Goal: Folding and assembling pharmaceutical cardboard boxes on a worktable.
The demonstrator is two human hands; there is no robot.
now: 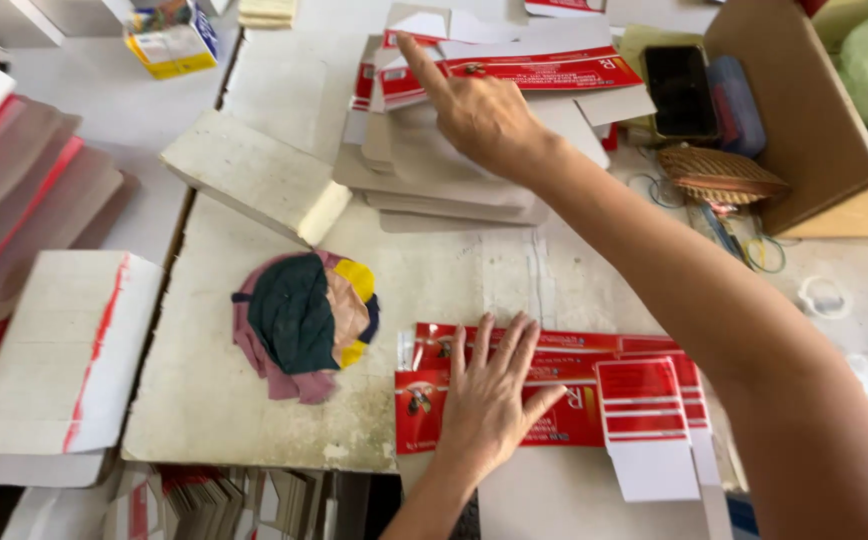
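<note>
Nearest the camera, the left hand [489, 400] is laid flat, fingers spread, on a flattened red-and-white printed cardboard carton [554, 395] at the near edge of the worn white bench [254, 400]. Nothing is gripped; the grip is wide and only pressed down.

The right hand [479, 110] is extended far across the bench onto a stack of flattened grey-backed carton blanks [444, 175]. The index finger is stretched forward to the topmost red-printed blank; the remaining fingers are curled loosely on the stack, and nothing is closed upon.

Risk, as judged: the stack is fanned unevenly, so several blanks may be dragged off together if only the fingertip is used. The right forearm passes low over the near carton, which could be skewed by it. A multicoloured cloth pad [304, 320] lies just left of the near carton, apart from both hands.
</note>
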